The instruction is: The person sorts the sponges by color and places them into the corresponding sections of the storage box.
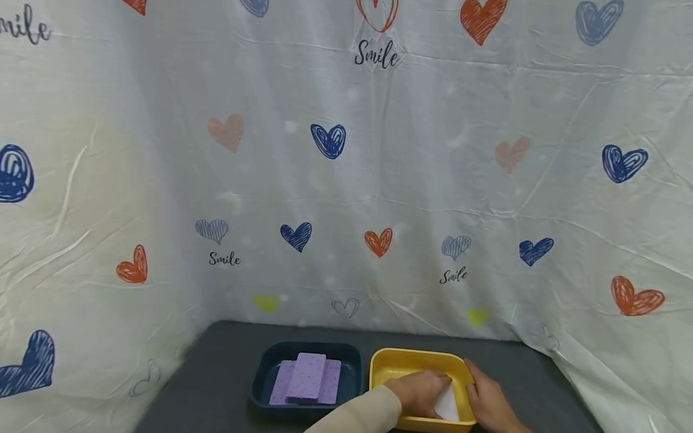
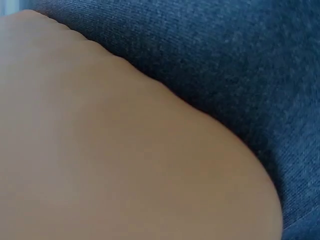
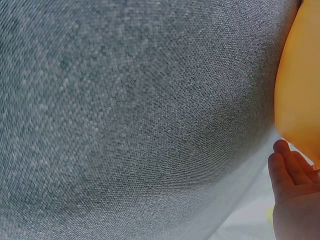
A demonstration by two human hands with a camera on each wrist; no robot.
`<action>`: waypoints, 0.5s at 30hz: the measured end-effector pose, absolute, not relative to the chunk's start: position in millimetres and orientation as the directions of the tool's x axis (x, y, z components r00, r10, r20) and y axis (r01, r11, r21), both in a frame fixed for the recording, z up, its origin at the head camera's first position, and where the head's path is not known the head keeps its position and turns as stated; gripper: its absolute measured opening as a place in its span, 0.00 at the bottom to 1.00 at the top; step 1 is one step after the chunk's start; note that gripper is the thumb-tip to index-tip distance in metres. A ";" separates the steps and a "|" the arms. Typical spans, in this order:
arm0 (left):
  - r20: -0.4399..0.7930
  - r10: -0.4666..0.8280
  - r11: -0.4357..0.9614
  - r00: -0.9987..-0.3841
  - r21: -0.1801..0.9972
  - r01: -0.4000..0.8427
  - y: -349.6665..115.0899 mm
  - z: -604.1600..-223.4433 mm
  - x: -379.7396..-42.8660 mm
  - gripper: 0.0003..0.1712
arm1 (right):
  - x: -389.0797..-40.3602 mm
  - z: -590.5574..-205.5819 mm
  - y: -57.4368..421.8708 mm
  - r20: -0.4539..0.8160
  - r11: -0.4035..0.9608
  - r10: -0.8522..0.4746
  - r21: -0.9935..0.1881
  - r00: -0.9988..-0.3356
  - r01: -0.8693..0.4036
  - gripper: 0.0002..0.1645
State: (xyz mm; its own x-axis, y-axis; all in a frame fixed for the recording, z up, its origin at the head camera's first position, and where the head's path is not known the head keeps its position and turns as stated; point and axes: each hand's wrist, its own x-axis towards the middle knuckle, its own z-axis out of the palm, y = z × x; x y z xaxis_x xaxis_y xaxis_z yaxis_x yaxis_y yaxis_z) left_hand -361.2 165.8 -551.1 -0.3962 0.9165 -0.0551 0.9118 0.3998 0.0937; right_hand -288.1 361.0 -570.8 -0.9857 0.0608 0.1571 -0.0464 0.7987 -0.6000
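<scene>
My left hand [image 1: 419,392] reaches down inside a yellow tray [image 1: 417,352] and holds a white cloth [image 1: 447,404] against its floor. Part of that cloth shows to the right of the fingers; the fingertips are hidden. On the tray's right side, my right hand [image 1: 491,397] grips the rim and wall. The right wrist view has this right hand [image 3: 296,190] at the yellow tray's outer wall [image 3: 302,85]. Bare skin of the left hand [image 2: 115,150] fills much of the left wrist view, so its fingers cannot be made out there.
Left of the yellow tray stands a dark blue tray [image 1: 308,347] with several purple sponges [image 1: 307,377], one lying on top of the others. Both trays are on a dark grey tabletop [image 1: 216,373]. A white curtain [image 1: 379,180] printed with hearts hangs behind and at the sides.
</scene>
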 end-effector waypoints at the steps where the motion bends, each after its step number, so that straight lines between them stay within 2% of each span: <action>1: -0.052 0.914 0.406 -0.403 0.090 0.909 165.4 -552.1 -360.8 0.38 | -288.1 -570.8 360.7 0.162 0.801 0.061 -0.597 -0.985 -0.049 0.31; 9: -0.033 0.903 0.430 -0.429 0.071 0.900 160.2 -553.5 -360.2 0.43 | -288.7 -570.5 360.5 0.161 0.784 0.057 -0.619 -0.985 -0.056 0.31; 15: -0.050 0.888 0.460 -0.458 0.152 0.875 154.7 -549.4 -362.1 0.50 | -288.3 -574.0 362.0 0.169 0.805 0.065 -0.592 -0.984 -0.048 0.32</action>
State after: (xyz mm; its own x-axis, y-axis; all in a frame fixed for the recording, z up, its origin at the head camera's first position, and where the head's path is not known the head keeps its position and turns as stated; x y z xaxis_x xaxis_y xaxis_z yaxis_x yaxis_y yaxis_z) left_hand -362.1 154.7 -549.4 -0.4577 0.8877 -0.0501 0.8750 0.4598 0.1516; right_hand -288.3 362.0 -574.0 -0.9835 0.0648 0.1686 -0.0484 0.8046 -0.5918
